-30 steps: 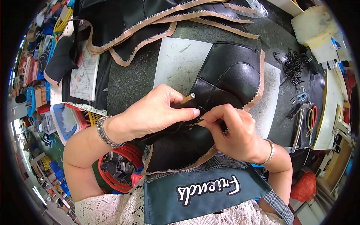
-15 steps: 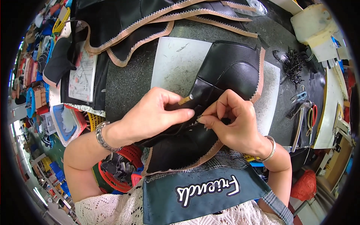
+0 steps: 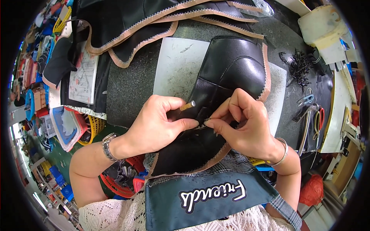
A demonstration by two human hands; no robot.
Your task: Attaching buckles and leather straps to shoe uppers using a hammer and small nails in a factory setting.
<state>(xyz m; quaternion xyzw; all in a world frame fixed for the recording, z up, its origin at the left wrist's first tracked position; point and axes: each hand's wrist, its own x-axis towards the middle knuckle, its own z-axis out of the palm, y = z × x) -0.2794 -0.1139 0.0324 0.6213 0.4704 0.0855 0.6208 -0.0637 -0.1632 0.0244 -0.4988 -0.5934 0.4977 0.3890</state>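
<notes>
A black leather boot upper (image 3: 235, 65) with a tan zigzag-stitched edge lies across the worktable and over my lap. My left hand (image 3: 152, 123) is closed, with a short tan wooden handle (image 3: 187, 106) with a pale end poking out between thumb and index finger. Its thumb presses the leather at a seam. Right beside it, my right hand (image 3: 248, 125) pinches at the same seam with thumb and index finger. Whatever is between those right fingertips is too small to make out. Both hands hide part of the upper's middle.
Under the upper lies a white sheet (image 3: 179, 65). More black leather pieces (image 3: 127, 23) are stacked at the far side. On the right are a tangle of black cords (image 3: 300, 69), small blue-handled snips (image 3: 306, 98) and red-handled scissors (image 3: 319, 121). A red basket (image 3: 115, 186) stands below, left.
The upper has shifted slightly left and toward the far side. My left hand has turned a little, and the wooden handle now tilts up more. Both hands stay at the seam.
</notes>
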